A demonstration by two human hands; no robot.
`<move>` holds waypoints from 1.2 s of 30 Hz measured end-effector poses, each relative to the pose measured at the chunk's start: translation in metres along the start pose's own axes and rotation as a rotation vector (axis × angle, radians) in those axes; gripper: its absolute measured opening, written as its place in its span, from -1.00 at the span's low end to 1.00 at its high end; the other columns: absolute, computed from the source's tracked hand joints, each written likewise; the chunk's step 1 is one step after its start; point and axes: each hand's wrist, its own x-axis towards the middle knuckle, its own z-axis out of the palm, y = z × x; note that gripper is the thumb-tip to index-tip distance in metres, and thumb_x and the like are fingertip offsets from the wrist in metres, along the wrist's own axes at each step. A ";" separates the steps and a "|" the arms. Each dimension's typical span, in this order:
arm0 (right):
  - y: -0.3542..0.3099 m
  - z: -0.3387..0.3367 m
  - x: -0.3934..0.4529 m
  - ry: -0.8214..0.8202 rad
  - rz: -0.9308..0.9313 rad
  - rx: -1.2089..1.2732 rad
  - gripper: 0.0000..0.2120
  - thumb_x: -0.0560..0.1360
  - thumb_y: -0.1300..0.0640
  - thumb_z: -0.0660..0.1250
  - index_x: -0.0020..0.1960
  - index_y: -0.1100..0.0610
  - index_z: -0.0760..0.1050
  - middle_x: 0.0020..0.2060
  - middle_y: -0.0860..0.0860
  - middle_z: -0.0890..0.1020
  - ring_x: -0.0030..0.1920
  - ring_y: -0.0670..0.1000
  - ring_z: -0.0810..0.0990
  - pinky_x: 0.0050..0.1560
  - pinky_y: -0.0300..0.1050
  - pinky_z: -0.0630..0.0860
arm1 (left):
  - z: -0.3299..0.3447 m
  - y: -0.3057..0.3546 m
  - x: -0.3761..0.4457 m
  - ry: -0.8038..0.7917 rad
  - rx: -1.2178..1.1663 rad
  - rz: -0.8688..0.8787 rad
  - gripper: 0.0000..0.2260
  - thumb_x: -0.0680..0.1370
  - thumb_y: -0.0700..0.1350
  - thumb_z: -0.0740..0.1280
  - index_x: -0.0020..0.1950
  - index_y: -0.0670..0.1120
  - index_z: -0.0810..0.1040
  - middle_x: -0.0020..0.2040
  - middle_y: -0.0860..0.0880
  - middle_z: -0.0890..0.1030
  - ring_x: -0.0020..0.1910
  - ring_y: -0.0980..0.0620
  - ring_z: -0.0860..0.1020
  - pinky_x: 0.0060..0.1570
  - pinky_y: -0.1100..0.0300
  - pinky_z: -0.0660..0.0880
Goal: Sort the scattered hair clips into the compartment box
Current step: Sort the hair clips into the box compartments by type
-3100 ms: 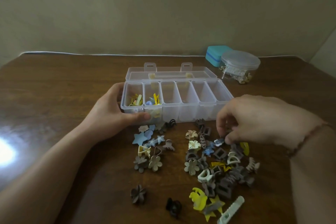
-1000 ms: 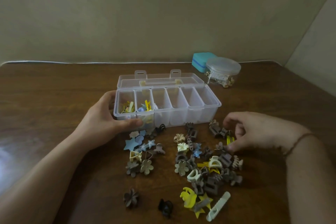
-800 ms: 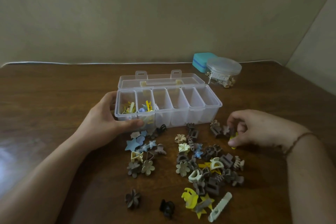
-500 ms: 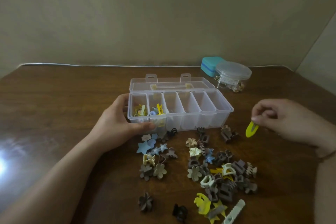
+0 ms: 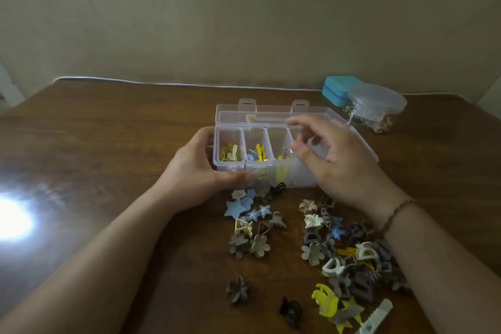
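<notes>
The clear compartment box [image 5: 271, 114] stands open in the middle of the table. My left hand [image 5: 195, 171] grips its front left corner. The two leftmost compartments hold yellow and blue clips. My right hand [image 5: 333, 160] hovers over the middle compartments with fingers spread and nothing visible in them; it is blurred. A yellow clip [image 5: 282, 175] shows through the front wall of the third compartment. Scattered hair clips [image 5: 352, 257] lie in front of the box, among them a blue star [image 5: 234, 208] and a brown flower [image 5: 238, 289].
At the back right a teal case [image 5: 337, 89] stands beside a clear lidded jar [image 5: 375, 106]. A black claw clip [image 5: 290, 312] and a pale long clip [image 5: 375, 317] lie near the front edge. A bright glare [image 5: 10, 219] marks the table's left side.
My right hand picked a yellow clip from the pile, carried it left over the box and let it go in the third compartment. My left hand stayed on the box.
</notes>
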 end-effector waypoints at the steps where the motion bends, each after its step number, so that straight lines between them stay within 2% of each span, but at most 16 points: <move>1: -0.002 -0.007 -0.001 0.032 -0.017 -0.029 -0.76 0.54 -0.03 0.28 0.19 -0.07 0.52 -0.17 -0.19 0.55 -0.07 -0.10 0.45 -0.04 -0.09 0.45 | 0.000 0.001 0.000 0.000 0.006 -0.002 -0.17 0.19 0.17 0.61 0.40 0.15 0.35 0.16 0.20 0.58 0.14 0.19 0.57 0.12 0.17 0.56; 3: -0.007 -0.025 -0.009 0.015 -0.066 -0.053 -0.84 0.48 0.01 0.36 0.05 -0.04 0.58 -0.22 -0.18 0.57 -0.14 -0.13 0.48 -0.09 -0.20 0.46 | 0.000 0.002 -0.001 -0.002 0.014 -0.003 -0.17 0.19 0.18 0.60 0.40 0.15 0.35 0.16 0.22 0.57 0.14 0.20 0.56 0.12 0.18 0.55; 4: -0.010 -0.034 -0.015 -0.075 -0.092 -0.002 -0.90 0.46 0.02 0.37 -0.02 -0.04 0.59 -0.25 -0.18 0.58 -0.19 -0.12 0.52 -0.17 -0.29 0.46 | 0.000 0.002 -0.001 -0.002 0.016 -0.004 -0.17 0.19 0.18 0.60 0.40 0.15 0.35 0.16 0.23 0.57 0.14 0.20 0.56 0.10 0.20 0.54; 6: -0.018 -0.046 -0.027 -0.358 -0.096 0.133 -0.94 0.44 0.06 0.41 -0.09 -0.08 0.61 -0.25 -0.20 0.60 -0.21 -0.14 0.57 -0.26 -0.36 0.47 | 0.001 0.002 -0.001 0.001 0.021 -0.004 -0.17 0.19 0.18 0.60 0.40 0.15 0.35 0.15 0.23 0.57 0.14 0.21 0.56 0.07 0.25 0.52; 8: -0.018 -0.047 -0.034 -0.600 -0.096 0.021 -0.85 0.46 0.09 0.41 -0.04 -0.14 0.62 -0.11 -0.27 0.59 -0.08 -0.22 0.57 -0.17 -0.32 0.52 | 0.001 0.002 -0.001 0.002 0.027 -0.006 -0.17 0.20 0.19 0.59 0.41 0.15 0.35 0.15 0.24 0.57 0.13 0.23 0.55 0.02 0.31 0.49; 10: -0.018 -0.047 -0.037 -0.731 -0.139 -0.198 -0.78 0.48 0.07 0.37 0.04 -0.24 0.57 0.00 -0.34 0.52 0.02 -0.29 0.50 -0.05 -0.26 0.51 | 0.001 0.002 -0.001 0.000 0.030 -0.010 -0.17 0.20 0.19 0.59 0.41 0.15 0.34 0.15 0.23 0.56 0.13 0.23 0.55 0.01 0.32 0.49; 14: -0.019 -0.063 -0.038 -0.742 -0.030 -0.149 -0.86 0.45 0.04 0.39 -0.11 -0.22 0.53 -0.02 -0.30 0.49 0.02 -0.25 0.49 -0.04 -0.14 0.54 | 0.001 0.003 0.000 -0.002 0.044 -0.016 -0.17 0.18 0.21 0.58 0.40 0.16 0.34 0.15 0.24 0.56 0.14 0.21 0.55 0.05 0.26 0.50; 19: -0.016 -0.074 -0.041 -0.990 0.140 -0.249 -0.84 0.42 -0.14 0.41 -0.01 -0.31 0.51 -0.06 -0.29 0.50 -0.05 -0.22 0.49 -0.08 -0.14 0.53 | 0.001 0.003 0.000 -0.002 0.062 -0.019 -0.17 0.22 0.18 0.58 0.42 0.14 0.33 0.15 0.24 0.54 0.18 0.17 0.54 0.15 0.15 0.51; 22: -0.019 -0.067 -0.041 -0.986 0.197 -0.378 -0.82 0.42 -0.22 0.37 0.03 -0.31 0.53 -0.09 -0.27 0.52 -0.08 -0.21 0.48 -0.06 -0.20 0.49 | 0.001 0.002 0.000 0.001 0.069 -0.019 -0.17 0.23 0.17 0.58 0.43 0.15 0.32 0.15 0.24 0.54 0.20 0.15 0.53 0.15 0.15 0.51; 25: -0.022 -0.063 -0.042 -0.931 0.196 -0.463 -0.70 0.38 -0.28 0.38 0.08 -0.29 0.50 -0.02 -0.26 0.52 -0.02 -0.20 0.46 0.00 -0.16 0.49 | 0.001 0.002 0.000 0.003 0.071 -0.018 -0.15 0.22 0.18 0.58 0.44 0.14 0.32 0.21 0.19 0.55 0.22 0.12 0.53 0.20 0.07 0.52; 28: -0.025 -0.058 -0.044 -0.922 0.169 -0.488 -0.67 0.35 -0.30 0.40 0.07 -0.26 0.50 -0.04 -0.28 0.51 -0.03 -0.20 0.45 -0.09 -0.20 0.44 | 0.001 0.002 0.000 0.000 0.072 -0.019 -0.16 0.21 0.19 0.57 0.44 0.14 0.32 0.21 0.19 0.55 0.22 0.12 0.53 0.21 0.05 0.52; 33: -0.020 -0.054 -0.043 -0.881 0.095 -0.472 -0.82 0.40 -0.23 0.37 -0.05 -0.20 0.52 -0.13 -0.25 0.51 -0.10 -0.20 0.45 -0.20 -0.27 0.34 | 0.001 0.003 -0.001 -0.005 0.050 -0.020 -0.15 0.20 0.19 0.57 0.43 0.14 0.32 0.20 0.20 0.55 0.19 0.15 0.54 0.15 0.14 0.53; 36: -0.007 -0.064 -0.039 -0.836 0.090 -0.313 -0.82 0.38 -0.21 0.40 -0.06 -0.20 0.52 -0.15 -0.22 0.53 -0.13 -0.17 0.50 -0.20 -0.22 0.46 | 0.001 0.003 0.000 -0.005 0.041 -0.018 -0.14 0.20 0.19 0.58 0.44 0.13 0.33 0.20 0.20 0.56 0.18 0.16 0.55 0.16 0.12 0.54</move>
